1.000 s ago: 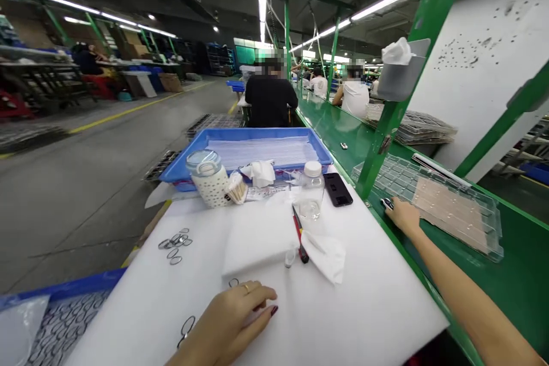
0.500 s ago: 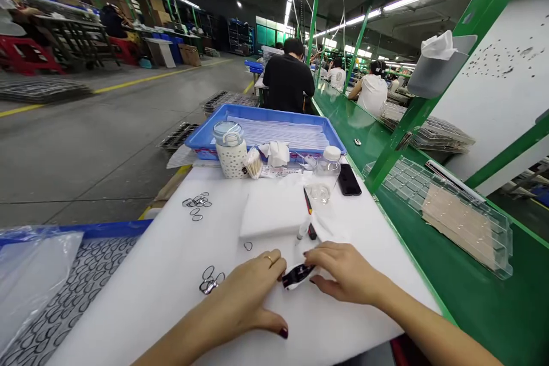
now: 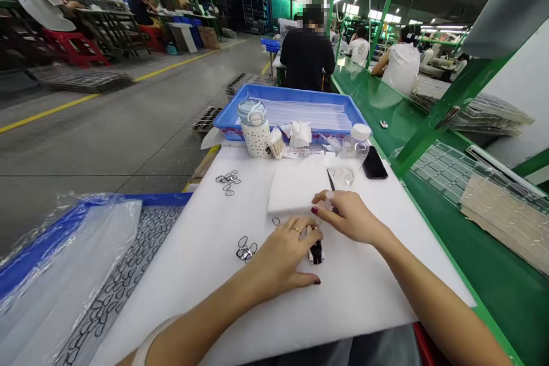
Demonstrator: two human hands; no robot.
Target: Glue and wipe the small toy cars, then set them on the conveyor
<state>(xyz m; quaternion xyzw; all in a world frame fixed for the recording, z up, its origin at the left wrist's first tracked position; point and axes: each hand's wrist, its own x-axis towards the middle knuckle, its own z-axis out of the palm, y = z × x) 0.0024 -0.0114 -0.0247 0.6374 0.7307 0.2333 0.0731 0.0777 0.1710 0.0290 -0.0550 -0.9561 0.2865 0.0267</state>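
My left hand (image 3: 285, 254) is bent over the far end of a small black-and-white toy car (image 3: 316, 254) on the white table mat. Its fingertips grip the car while the thumb stays apart. Beyond it, my right hand (image 3: 351, 216) has its thumb and fingers closed around a small translucent bottle (image 3: 329, 197), partly hidden. A slim black tool (image 3: 330, 179) lies just behind that hand, its lower end covered by the fingers. A white foam pad (image 3: 291, 187) lies ahead of both hands. One dark ring (image 3: 275, 221) rests at the pad's near edge.
Dark rings lie in a near pile (image 3: 246, 250) and a far pile (image 3: 228, 178). A dotted cup (image 3: 256, 136), cotton swabs (image 3: 277, 144), clear bottle (image 3: 357, 148) and phone (image 3: 374, 163) line the back, before a blue tray (image 3: 227, 119). A green conveyor (image 3: 433, 206) runs right.
The camera view has turned left and down. My right hand has left the toy car and moved forward to the small bottle. The car has turned lengthwise under my left hand.
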